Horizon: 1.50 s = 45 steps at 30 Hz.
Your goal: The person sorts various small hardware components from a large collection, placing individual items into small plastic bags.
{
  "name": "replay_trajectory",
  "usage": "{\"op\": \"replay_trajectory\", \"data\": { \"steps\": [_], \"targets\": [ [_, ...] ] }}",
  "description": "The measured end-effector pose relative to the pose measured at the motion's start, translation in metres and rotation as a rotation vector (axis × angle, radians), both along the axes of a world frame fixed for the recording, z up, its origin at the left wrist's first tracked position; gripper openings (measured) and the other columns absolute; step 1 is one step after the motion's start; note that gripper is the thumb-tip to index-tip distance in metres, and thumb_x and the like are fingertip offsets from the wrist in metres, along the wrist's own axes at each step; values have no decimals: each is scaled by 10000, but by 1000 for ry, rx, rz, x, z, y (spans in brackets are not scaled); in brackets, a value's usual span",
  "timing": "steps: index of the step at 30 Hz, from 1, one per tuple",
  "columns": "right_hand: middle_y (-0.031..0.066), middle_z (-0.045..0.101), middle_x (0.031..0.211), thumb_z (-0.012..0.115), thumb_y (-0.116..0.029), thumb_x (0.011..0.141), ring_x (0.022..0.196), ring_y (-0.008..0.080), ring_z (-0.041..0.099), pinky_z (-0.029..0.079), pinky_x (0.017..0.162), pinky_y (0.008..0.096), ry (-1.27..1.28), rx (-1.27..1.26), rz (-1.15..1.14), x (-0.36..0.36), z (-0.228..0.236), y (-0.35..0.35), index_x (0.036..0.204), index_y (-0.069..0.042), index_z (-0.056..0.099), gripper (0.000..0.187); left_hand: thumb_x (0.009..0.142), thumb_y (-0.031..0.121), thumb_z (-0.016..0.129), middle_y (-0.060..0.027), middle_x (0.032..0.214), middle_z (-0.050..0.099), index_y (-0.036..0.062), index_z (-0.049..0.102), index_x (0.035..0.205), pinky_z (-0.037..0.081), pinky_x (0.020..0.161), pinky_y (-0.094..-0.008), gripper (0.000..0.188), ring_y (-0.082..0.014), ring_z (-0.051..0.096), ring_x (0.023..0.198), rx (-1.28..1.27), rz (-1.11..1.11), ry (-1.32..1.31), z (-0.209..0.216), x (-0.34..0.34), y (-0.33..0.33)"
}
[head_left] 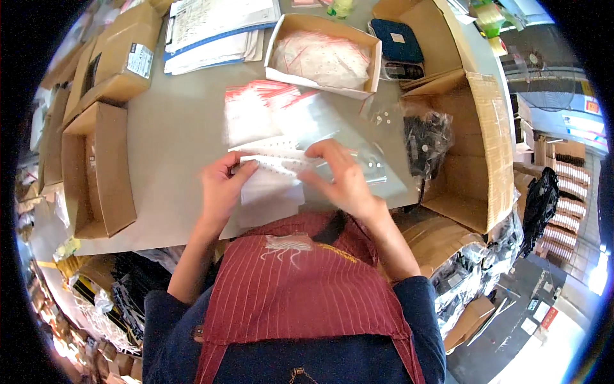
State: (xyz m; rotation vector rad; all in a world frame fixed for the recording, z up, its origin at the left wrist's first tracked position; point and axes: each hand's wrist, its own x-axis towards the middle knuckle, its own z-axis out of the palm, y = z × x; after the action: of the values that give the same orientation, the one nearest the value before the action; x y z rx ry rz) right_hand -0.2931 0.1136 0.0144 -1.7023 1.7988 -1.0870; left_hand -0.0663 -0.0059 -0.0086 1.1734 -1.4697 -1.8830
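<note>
My left hand (225,182) pinches the left end of a white paper strip (275,164) with rows of small dark marks, thumb in front. At the strip's right end is my right hand (342,176), thumb and fingers apart and partly smeared by motion; whether they touch the strip I cannot tell. A white sheet (272,194) lies below the strip. Just beyond my hands is a spread pile of clear zip bags (256,115) with red top edges. Clear bags holding small white round pieces (374,165) lie right of my right hand.
An open white box (275,61) of red-edged bags stands at the back. Papers on a blue clipboard (211,45) lie back left. Cardboard boxes (96,173) line the left edge. At right, a large open carton (473,160) stands beside black bagged items (425,144).
</note>
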Motion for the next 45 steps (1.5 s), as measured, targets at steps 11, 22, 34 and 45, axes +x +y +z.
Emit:
{"op": "replay_trajectory", "data": {
  "steps": [11,22,34,45],
  "targets": [
    [85,623,980,708,-46,749,965,293,592,467,855,419,490,-173,-37,20,5,-6,987,-67,636,249,904,88,716,-24,926,715,-29,723,1052,504,768,-250,189,-86,627,825,-69,-30,-50,8,-4,5],
    [96,645,1024,668,-35,689,956,299,611,490,868,433,598,-283,153,10,7,6,967,-45,647,278,915,127,702,-32,964,718,-6,717,1077,508,782,-271,211,-97,634,842,116,25,-78,-18,8,-3],
    [118,634,809,663,-98,852,802,300,608,485,735,399,194,306,53,-62,-49,65,887,-42,619,79,915,189,706,-35,959,722,-8,703,1103,491,758,-255,272,-122,652,827,196,138,-93,-39,43,-25],
    [119,648,821,669,-139,831,824,332,613,491,745,434,253,363,76,-58,-49,63,874,-40,600,128,920,145,706,-50,973,729,-29,709,1083,495,784,-248,239,-104,646,836,216,155,-74,-42,38,-21]
  ]
}}
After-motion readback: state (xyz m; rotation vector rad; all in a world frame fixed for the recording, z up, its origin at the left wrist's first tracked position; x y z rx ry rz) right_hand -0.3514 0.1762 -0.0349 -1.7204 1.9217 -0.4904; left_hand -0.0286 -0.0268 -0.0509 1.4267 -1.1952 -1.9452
